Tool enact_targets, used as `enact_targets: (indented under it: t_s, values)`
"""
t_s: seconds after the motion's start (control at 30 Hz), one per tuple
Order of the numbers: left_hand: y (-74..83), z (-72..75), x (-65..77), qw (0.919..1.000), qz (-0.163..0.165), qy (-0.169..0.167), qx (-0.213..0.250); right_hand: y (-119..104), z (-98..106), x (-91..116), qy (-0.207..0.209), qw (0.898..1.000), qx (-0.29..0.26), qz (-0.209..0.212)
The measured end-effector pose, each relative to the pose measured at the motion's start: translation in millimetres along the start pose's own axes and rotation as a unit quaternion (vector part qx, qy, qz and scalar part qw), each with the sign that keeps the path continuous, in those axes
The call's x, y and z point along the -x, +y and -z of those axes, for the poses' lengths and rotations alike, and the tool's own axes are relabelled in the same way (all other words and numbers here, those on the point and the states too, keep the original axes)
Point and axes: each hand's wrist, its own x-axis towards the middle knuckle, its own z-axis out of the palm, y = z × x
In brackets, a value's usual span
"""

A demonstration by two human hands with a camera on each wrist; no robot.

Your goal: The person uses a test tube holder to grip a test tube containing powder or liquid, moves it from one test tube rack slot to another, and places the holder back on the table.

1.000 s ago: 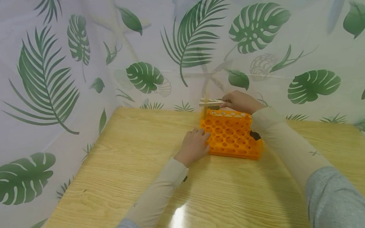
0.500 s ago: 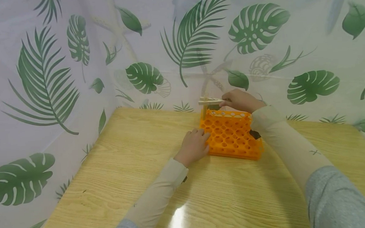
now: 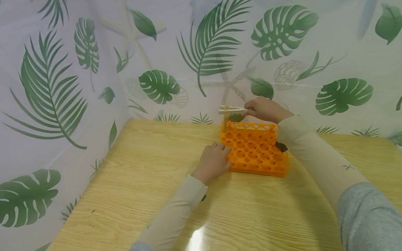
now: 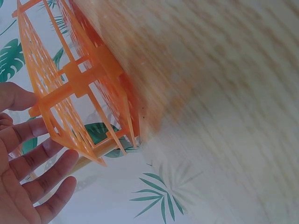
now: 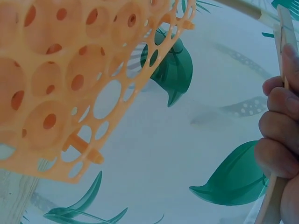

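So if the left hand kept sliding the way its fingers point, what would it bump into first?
The left hand points its fingers at the orange rack and seems to touch its near-left edge already, so the rack comes first. Depth is hard to judge here.

I see the orange perforated plastic rack (image 3: pixel 255 150) on the wooden counter (image 3: pixel 156 188), near its far edge; the leaf-printed curtain (image 3: pixel 65 72) behind; left hand (image 3: pixel 212 161) at its left side; right hand (image 3: pixel 264 110) above its far edge.

No text, label, brand, number or sign can be read anywhere.

Staged tabletop booth: wooden table (image 3: pixel 139 189) enclosed by leaf-print curtain (image 3: pixel 48 84).
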Motion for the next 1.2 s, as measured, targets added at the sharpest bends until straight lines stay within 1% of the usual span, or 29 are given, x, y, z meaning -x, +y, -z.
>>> enact_targets:
  t_s: [0.2,0.43,0.83,1.2]
  values:
    - [0.2,-1.1,-0.8,1.0000,0.002,-0.006,-0.001,-0.2,3.4,-0.3,0.004,1.000,-0.008,0.004]
    - [0.7,-0.1,-0.6,1.0000,-0.001,0.003,-0.009,-0.8,7.9,-1.2,0.003,1.000,-0.015,0.003]
    - [0.4,-0.7,-0.7,1.0000,-0.002,0.005,-0.005,-2.9,14.4,-2.9,0.006,1.000,0.005,-0.002]
    - [1.0,0.7,-0.3,1.0000,-0.001,0.001,-0.005,-4.8,20.1,-3.0,0.000,1.000,0.004,-0.010]
